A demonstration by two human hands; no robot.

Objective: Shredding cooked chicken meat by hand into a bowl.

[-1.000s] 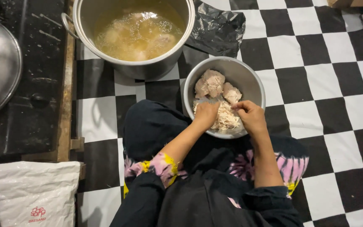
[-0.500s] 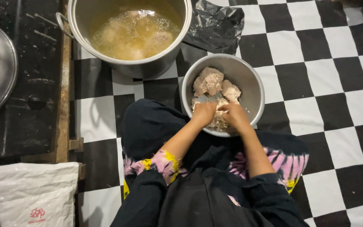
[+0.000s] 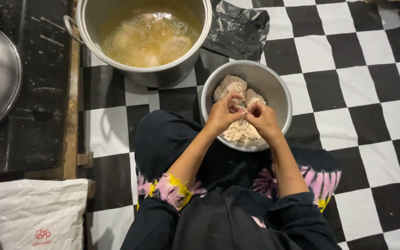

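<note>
I see my left hand (image 3: 221, 115) and right hand (image 3: 262, 119) meeting over the metal bowl (image 3: 281, 99), fingertips pinching a pale meat strand (image 3: 241, 111) stretched sideways between them.

The left hand (image 3: 222, 115) and right hand (image 3: 262, 119) cover part of the shredded meat in the metal bowl (image 3: 281, 90); beside it, the stockpot (image 3: 200, 55) is cut off by the top edge

A round steel bowl (image 3: 281, 92) sits upright on the checkered floor, holding pale cooked chicken pieces (image 3: 230, 85) at its far side and shredded chicken (image 3: 239, 133) heaped at its near side.
</note>
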